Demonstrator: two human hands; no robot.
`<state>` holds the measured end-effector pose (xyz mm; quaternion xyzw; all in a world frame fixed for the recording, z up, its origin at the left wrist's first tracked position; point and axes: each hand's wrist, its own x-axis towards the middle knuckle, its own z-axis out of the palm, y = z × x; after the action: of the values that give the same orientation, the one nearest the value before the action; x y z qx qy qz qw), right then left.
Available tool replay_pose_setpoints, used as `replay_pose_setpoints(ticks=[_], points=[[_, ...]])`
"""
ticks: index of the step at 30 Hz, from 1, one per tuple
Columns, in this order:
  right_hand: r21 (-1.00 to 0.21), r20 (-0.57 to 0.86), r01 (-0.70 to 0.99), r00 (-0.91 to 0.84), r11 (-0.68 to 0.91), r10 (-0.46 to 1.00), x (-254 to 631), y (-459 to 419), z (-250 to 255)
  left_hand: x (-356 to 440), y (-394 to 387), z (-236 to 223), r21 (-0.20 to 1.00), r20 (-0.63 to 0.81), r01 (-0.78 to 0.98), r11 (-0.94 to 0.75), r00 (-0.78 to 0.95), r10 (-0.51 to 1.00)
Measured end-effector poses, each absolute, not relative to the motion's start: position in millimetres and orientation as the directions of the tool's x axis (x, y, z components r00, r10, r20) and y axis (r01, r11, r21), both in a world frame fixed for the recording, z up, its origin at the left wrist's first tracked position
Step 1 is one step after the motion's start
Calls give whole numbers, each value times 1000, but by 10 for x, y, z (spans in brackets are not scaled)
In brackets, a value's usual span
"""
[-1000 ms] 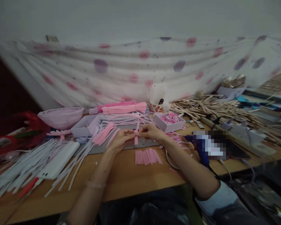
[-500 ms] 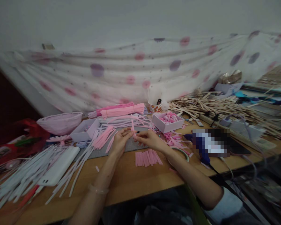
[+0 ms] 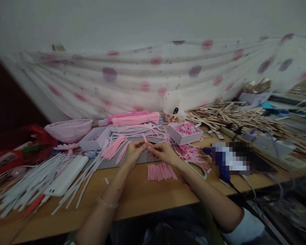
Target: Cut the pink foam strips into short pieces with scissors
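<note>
My left hand (image 3: 133, 153) and my right hand (image 3: 164, 153) meet above a grey cutting mat (image 3: 109, 162), fingers pinched together on a short pink strip (image 3: 145, 139) that sticks up between them. Just in front of the hands lies a row of short pink strips (image 3: 160, 171) on the wooden table (image 3: 142, 194). A roll of tape (image 3: 197, 168) rests beside my right wrist. Longer pink strips (image 3: 114, 147) lie left of my left hand.
White strips (image 3: 30, 183) and a white phone (image 3: 66, 175) cover the left. A pink bowl (image 3: 68, 129), two white boxes (image 3: 185, 133) (image 3: 95, 138), pink bundles (image 3: 132, 118) and a cup (image 3: 171, 116) stand behind. Wooden sticks (image 3: 242, 117) pile at right, near a blue glue gun (image 3: 220, 163).
The pink strip hung downward from my fingers a second ago; now it points upward between them. Both hands shifted slightly, and the tape roll by my right wrist shows more.
</note>
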<state>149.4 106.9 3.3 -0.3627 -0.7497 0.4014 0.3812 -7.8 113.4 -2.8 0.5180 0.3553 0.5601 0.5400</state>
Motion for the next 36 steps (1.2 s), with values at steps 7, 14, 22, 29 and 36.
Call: replay_pose_setpoints(ticks=[7, 14, 22, 29, 36], points=[[-578, 488, 546, -365, 607, 793, 1464, 956, 76, -117, 1118, 49, 948, 51, -313, -54, -17, 999], [-716, 455, 432, -308, 549, 836, 1492, 981, 37, -169, 1161, 53, 886, 20, -463, -13, 11, 1000], [-829, 384, 303, -299, 469, 873, 1520, 1020, -18, -333, 1232, 101, 764, -61, -645, 13, -52, 997], [-942, 288, 73, -316, 326, 904, 1540, 1029, -1, -122, 1121, 30, 938, 28, -344, 46, 208, 978], [-961, 221, 72, -371, 265, 902, 1515, 1025, -29, -21, 1124, -68, 943, 133, -322, -90, 114, 985]])
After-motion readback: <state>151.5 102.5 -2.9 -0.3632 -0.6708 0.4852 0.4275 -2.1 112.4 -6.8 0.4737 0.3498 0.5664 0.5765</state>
